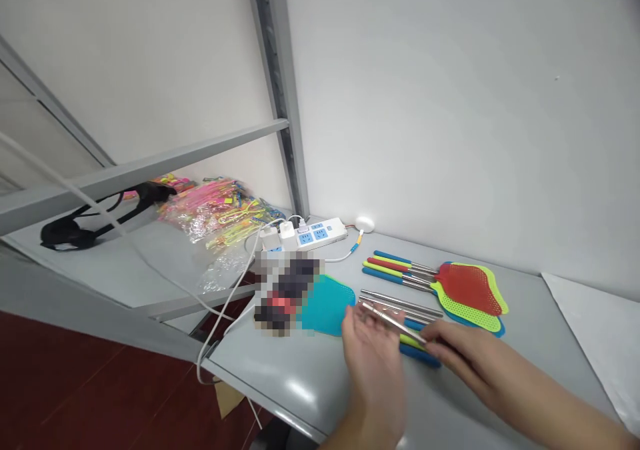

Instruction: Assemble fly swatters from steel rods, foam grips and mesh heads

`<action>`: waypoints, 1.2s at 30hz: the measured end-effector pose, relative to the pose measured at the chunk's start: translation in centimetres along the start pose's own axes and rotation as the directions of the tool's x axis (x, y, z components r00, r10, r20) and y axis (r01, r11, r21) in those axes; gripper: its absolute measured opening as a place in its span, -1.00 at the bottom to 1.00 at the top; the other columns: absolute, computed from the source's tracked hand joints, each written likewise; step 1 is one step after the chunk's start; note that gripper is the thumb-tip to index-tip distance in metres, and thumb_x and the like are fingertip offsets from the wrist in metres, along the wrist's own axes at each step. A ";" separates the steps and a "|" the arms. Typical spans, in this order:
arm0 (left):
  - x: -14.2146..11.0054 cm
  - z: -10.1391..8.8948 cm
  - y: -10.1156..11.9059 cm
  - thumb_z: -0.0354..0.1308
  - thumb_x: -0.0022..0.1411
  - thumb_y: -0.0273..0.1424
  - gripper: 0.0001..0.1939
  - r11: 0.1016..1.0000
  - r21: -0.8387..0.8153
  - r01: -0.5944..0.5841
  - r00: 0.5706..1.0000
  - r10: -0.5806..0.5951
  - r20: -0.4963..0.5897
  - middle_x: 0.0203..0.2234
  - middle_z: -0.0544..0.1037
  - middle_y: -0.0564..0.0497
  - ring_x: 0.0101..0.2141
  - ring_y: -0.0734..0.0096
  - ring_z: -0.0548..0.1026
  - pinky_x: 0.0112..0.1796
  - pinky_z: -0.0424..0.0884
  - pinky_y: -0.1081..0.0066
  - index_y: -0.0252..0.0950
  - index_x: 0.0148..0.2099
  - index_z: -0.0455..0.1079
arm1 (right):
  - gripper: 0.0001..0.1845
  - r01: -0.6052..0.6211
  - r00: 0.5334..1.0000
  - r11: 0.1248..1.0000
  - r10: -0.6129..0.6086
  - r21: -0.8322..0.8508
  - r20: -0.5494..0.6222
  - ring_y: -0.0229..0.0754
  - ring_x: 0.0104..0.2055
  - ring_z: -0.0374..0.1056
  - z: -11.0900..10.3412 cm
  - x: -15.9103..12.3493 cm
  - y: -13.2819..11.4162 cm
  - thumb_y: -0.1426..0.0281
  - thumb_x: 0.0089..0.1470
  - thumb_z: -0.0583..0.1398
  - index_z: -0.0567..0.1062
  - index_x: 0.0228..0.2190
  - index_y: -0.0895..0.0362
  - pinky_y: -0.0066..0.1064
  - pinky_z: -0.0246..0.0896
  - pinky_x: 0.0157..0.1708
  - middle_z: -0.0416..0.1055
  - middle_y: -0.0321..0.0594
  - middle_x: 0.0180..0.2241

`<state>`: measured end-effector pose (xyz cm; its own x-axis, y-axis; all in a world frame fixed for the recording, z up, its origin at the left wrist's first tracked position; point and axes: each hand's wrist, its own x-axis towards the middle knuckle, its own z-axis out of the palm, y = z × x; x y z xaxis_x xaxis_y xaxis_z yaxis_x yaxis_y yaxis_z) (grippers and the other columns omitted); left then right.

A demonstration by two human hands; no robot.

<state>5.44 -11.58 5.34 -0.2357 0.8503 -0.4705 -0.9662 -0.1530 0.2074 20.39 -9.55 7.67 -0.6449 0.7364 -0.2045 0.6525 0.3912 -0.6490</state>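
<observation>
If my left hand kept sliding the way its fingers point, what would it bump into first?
Probably the teal swatter head. The left hand points up and left along the metal rod it holds, and that head lies just beyond its fingertips. Depth is hard to judge here.

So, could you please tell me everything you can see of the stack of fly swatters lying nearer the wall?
The stack of fly swatters lies flat on the grey table, apart from both hands. Its mesh heads, plastic by the look, overlap: red on top, yellow-green beneath, blue at the bottom edge. Shiny metal shafts run left to fanned-out blue, green and red grips. Neither hand touches it.
</observation>
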 end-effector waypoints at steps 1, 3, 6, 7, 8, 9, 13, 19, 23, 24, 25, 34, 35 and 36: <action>0.4 -0.4 -0.2 -0.13 0.39 -0.20 -0.71 0.999 0.019 -0.036 0.999 0.037 -0.040 -0.40 0.39 0.01 -0.37 0.37 0.46 -0.24 0.46 0.28 -0.25 -0.29 0.26 | -0.66 -0.014 1.000 1.000 0.014 -0.009 -0.015 -0.12 -0.27 0.40 -0.8 0.3 0.6 0.14 0.33 -0.09 0.40 -0.23 0.00 -0.33 0.26 -0.29 0.49 -0.19 -0.26; 0.9 -1.5 -0.5 -0.10 0.40 -0.21 -0.74 0.983 0.121 -0.138 0.989 0.144 -0.037 -0.34 0.40 0.00 -0.29 0.37 0.47 -0.22 0.44 0.31 -0.25 -0.25 0.27 | -0.65 -0.065 0.996 0.997 0.062 -0.040 -0.068 -0.13 -0.29 0.39 -2.3 1.6 2.0 0.13 0.33 -0.08 0.41 -0.23 0.00 -0.34 0.27 -0.32 0.48 -0.20 -0.27; 0.7 -4.0 -0.8 0.04 0.37 -0.29 -0.80 0.845 0.402 -0.351 0.931 0.269 0.248 -0.46 0.32 0.08 -0.49 0.52 0.31 -0.44 0.28 0.49 -0.24 -0.32 0.27 | -0.66 -0.072 0.988 0.987 0.050 -0.144 -0.149 -0.11 -0.29 0.38 -3.6 4.6 4.0 0.16 0.32 -0.06 0.42 -0.27 0.03 -0.31 0.25 -0.33 0.48 -0.20 -0.29; 0.5 -4.8 -0.8 0.02 0.38 -0.30 -0.78 0.756 0.494 -0.429 0.892 0.266 0.367 -0.50 0.29 0.09 -0.52 0.53 0.26 -0.46 0.22 0.49 -0.25 -0.34 0.27 | -0.67 -0.049 0.988 0.982 0.021 -0.181 -0.155 -0.11 -0.29 0.38 -3.7 5.6 4.5 0.18 0.32 -0.05 0.43 -0.28 0.04 -0.30 0.25 -0.31 0.48 -0.19 -0.29; 0.3 -5.7 -0.9 0.00 0.39 -0.32 -0.77 0.641 0.560 -0.525 0.835 0.261 0.484 -0.53 0.28 0.09 -0.52 0.51 0.24 -0.47 0.19 0.48 -0.25 -0.36 0.27 | -0.68 -0.024 0.989 0.976 -0.009 -0.214 -0.149 -0.10 -0.28 0.37 -3.7 6.5 4.9 0.20 0.31 -0.04 0.44 -0.29 0.04 -0.29 0.25 -0.30 0.48 -0.20 -0.29; 0.1 -6.4 -0.9 -0.01 0.39 -0.35 -0.78 0.496 0.592 -0.635 0.757 0.249 0.604 -0.53 0.29 0.07 -0.50 0.49 0.25 -0.45 0.19 0.47 -0.25 -0.35 0.28 | -0.69 0.002 0.990 0.970 -0.036 -0.242 -0.137 -0.10 -0.27 0.37 -3.6 7.3 5.2 0.22 0.31 -0.03 0.46 -0.29 0.03 -0.29 0.25 -0.29 0.48 -0.20 -0.28; 0.3 -8.1 -0.5 0.01 0.25 -0.54 -0.90 0.033 0.496 -0.868 0.497 0.067 0.865 -0.49 0.33 0.03 -0.44 0.42 0.32 -0.41 0.21 0.44 -0.23 -0.29 0.26 | -0.70 0.051 0.992 0.949 -0.084 -0.310 -0.096 -0.10 -0.25 0.37 -2.8 8.9 5.7 0.25 0.30 0.01 0.51 -0.30 0.03 -0.29 0.25 -0.26 0.47 -0.20 -0.27; 0.9 -7.5 -0.6 0.02 0.04 -0.66 -0.77 -0.202 0.435 -0.877 0.458 -0.085 0.885 -0.49 0.34 0.03 -0.42 0.37 0.37 -0.45 0.22 0.44 -0.22 -0.31 0.17 | -0.68 0.095 0.989 0.939 -0.126 -0.329 -0.073 -0.13 -0.26 0.37 -2.5 9.0 5.4 0.30 0.31 0.00 0.54 -0.30 0.04 -0.32 0.23 -0.26 0.48 -0.21 -0.29; 0.9 -7.0 -0.7 0.05 0.05 -0.65 -0.77 -0.278 0.444 -0.852 0.508 -0.236 0.828 -0.46 0.41 -0.01 -0.38 0.31 0.41 -0.41 0.27 0.40 -0.22 -0.31 0.21 | -0.66 0.125 0.987 0.934 -0.150 -0.336 -0.049 -0.14 -0.30 0.37 -2.4 8.9 5.5 0.32 0.32 -0.02 0.53 -0.32 0.05 -0.32 0.20 -0.28 0.49 -0.22 -0.32; 0.8 -6.9 -0.6 0.06 0.07 -0.65 -0.78 -0.285 0.450 -0.846 0.520 -0.256 0.815 -0.45 0.42 -0.02 -0.37 0.30 0.42 -0.40 0.27 0.39 -0.22 -0.31 0.21 | -0.65 0.129 0.987 0.931 -0.155 -0.342 -0.048 -0.14 -0.30 0.37 -2.4 8.9 5.5 0.32 0.33 -0.02 0.52 -0.33 0.05 -0.32 0.19 -0.28 0.49 -0.22 -0.32; 0.8 -6.9 -0.5 0.06 0.08 -0.64 -0.79 -0.290 0.460 -0.839 0.533 -0.270 0.802 -0.44 0.43 -0.03 -0.36 0.29 0.42 -0.39 0.28 0.39 -0.22 -0.31 0.22 | -0.65 0.132 0.986 0.928 -0.159 -0.347 -0.049 -0.14 -0.30 0.37 -2.3 8.8 5.5 0.33 0.33 -0.02 0.52 -0.33 0.05 -0.32 0.19 -0.29 0.49 -0.22 -0.33; 0.5 -6.2 -0.1 0.01 0.20 -0.61 -0.84 -0.261 0.517 -0.815 0.578 -0.295 0.761 -0.42 0.42 -0.05 -0.32 0.29 0.41 -0.35 0.25 0.37 -0.23 -0.32 0.21 | -0.59 0.168 0.972 0.912 -0.217 -0.375 -0.092 -0.15 -0.33 0.38 -2.3 8.1 5.6 0.33 0.34 -0.06 0.56 -0.34 0.05 -0.32 0.20 -0.30 0.48 -0.19 -0.38; 0.4 -6.2 0.0 0.01 0.20 -0.60 -0.85 -0.255 0.527 -0.810 0.585 -0.296 0.755 -0.41 0.42 -0.05 -0.32 0.29 0.41 -0.35 0.24 0.37 -0.24 -0.32 0.21 | -0.58 0.172 0.969 0.913 -0.224 -0.369 -0.102 -0.14 -0.33 0.38 -2.3 8.0 5.6 0.32 0.34 -0.06 0.56 -0.33 0.06 -0.32 0.21 -0.30 0.48 -0.18 -0.38; 0.4 -6.1 0.1 0.00 0.21 -0.60 -0.85 -0.249 0.537 -0.806 0.591 -0.298 0.749 -0.41 0.41 -0.05 -0.32 0.29 0.40 -0.34 0.24 0.37 -0.24 -0.32 0.21 | -0.57 0.175 0.967 0.915 -0.230 -0.364 -0.113 -0.14 -0.32 0.38 -2.4 8.0 5.6 0.32 0.34 -0.07 0.57 -0.32 0.06 -0.31 0.22 -0.29 0.48 -0.17 -0.38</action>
<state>4.66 -14.32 -0.09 0.2267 0.9258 0.3026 0.4866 -0.3768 0.7882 19.84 -0.18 4.13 -0.7284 0.6842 0.0348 0.6287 0.6878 -0.3629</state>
